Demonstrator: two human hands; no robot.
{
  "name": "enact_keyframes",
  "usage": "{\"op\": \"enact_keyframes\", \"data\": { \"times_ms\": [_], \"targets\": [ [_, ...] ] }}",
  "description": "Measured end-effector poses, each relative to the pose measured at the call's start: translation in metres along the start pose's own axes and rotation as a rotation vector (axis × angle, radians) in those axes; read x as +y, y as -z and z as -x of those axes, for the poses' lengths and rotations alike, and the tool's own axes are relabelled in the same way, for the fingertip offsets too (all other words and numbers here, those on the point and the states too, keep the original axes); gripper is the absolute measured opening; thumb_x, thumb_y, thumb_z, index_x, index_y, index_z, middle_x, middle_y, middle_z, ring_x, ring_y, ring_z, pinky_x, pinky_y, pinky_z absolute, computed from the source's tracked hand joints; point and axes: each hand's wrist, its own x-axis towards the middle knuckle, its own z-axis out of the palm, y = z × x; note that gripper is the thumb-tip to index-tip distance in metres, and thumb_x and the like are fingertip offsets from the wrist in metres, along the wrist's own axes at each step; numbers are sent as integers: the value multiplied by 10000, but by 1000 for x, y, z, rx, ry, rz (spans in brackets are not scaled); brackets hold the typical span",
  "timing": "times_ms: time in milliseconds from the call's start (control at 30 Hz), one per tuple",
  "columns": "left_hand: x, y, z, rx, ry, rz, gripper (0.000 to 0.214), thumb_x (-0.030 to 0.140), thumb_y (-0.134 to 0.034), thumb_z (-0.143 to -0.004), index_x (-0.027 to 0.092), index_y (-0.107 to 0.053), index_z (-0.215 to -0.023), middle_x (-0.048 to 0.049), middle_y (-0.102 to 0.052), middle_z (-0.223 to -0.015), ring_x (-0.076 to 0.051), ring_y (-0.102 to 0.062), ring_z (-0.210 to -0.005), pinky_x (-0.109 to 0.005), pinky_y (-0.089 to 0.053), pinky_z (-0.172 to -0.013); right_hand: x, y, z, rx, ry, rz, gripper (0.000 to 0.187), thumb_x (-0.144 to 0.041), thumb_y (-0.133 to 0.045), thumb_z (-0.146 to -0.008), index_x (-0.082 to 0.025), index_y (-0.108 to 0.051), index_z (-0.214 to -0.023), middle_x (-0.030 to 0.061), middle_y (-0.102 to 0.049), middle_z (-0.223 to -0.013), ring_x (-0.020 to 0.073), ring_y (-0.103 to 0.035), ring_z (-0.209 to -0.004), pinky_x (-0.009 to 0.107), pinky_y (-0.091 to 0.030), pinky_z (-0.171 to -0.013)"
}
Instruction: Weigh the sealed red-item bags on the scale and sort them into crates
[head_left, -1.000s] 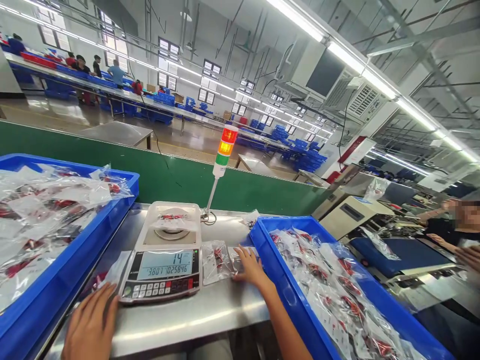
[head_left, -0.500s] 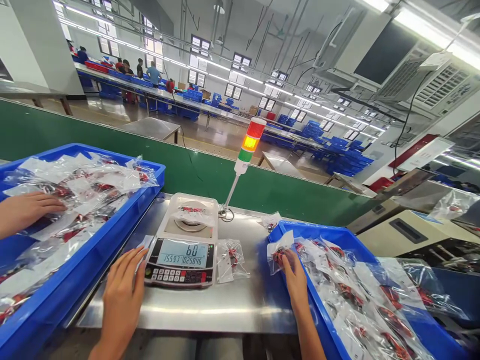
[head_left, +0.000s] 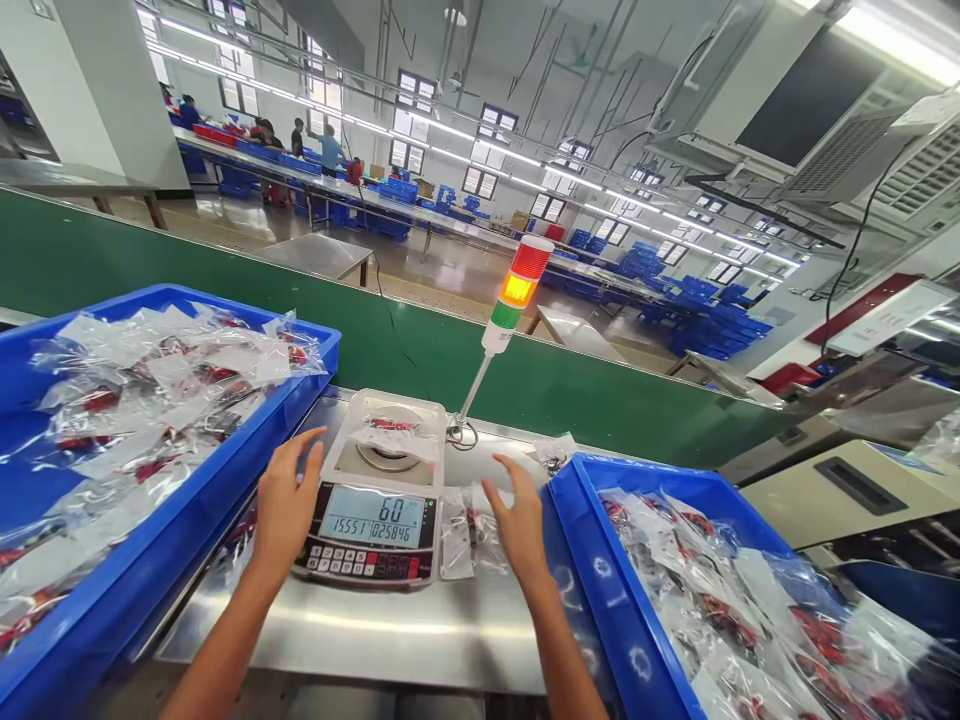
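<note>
A white counting scale (head_left: pixel 373 500) stands on the steel table (head_left: pixel 390 630), its display reading 60. A clear bag with a red part (head_left: pixel 390 432) lies on its pan. My left hand (head_left: pixel 283 500) hovers at the scale's left side, fingers spread, holding nothing. My right hand (head_left: pixel 517 518) is raised just right of the scale, fingers apart and empty, above a loose clear bag (head_left: pixel 459 528) on the table.
A blue bin (head_left: pixel 135 570) full of bagged red parts sits on the left, another blue bin (head_left: pixel 600 580) on the right. A red-amber-green signal tower (head_left: pixel 516 290) rises behind the scale. A green conveyor wall (head_left: pixel 225 310) runs behind. People work at far tables.
My right hand has come out of the right bin, without the bag it held, to beside the scale. My left hand rose along the scale's left side. Another person's hand has left the left bin.
</note>
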Motion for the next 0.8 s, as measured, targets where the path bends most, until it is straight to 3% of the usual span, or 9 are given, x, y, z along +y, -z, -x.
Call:
{"op": "enact_keyframes", "data": {
  "times_ms": [133, 267, 467, 800],
  "targets": [
    [3, -19, -33, -100, 88, 108, 508, 544, -472, -873, 182, -704, -1144, -135, -732, -1233, -316, -669, -1158, -480, -480, -1077, -36, -62, -27, -180, -49, -249, 445, -514, -620, -851, -212, -695, -1170, 116, -744, -1164, 277, -680, -1057, 464, -531, -970],
    [2, -31, -42, -145, 108, 199, 515, 561, -531, -822, 173, -721, -1103, -141, -758, -1185, -311, -708, -1106, -459, -512, -1058, -38, -98, -47, -190, -99, -321, 404, -471, -610, -819, -192, -684, -1101, 56, -738, -867, 199, -674, -704, 366, -572, -713],
    [9, -29, -41, -144, 152, 285, 496, 520, -578, -808, 147, -717, -1105, -161, -749, -1201, -312, -706, -1133, -466, -517, -1065, -41, -100, -53, -165, -124, -395, 368, -409, -623, -736, -184, -673, -1023, 14, -664, -766, 174, -626, -650, 335, -541, -675],
    [18, -24, -39, -122, 190, 343, 488, 481, -599, -791, 123, -715, -1102, -168, -743, -1205, -314, -698, -1138, -468, -508, -1080, -56, -92, -51, -163, -113, -418, 368, -403, -635, -740, -195, -683, -1040, 8, -641, -791, 176, -616, -697, 338, -537, -709]
  ]
}}
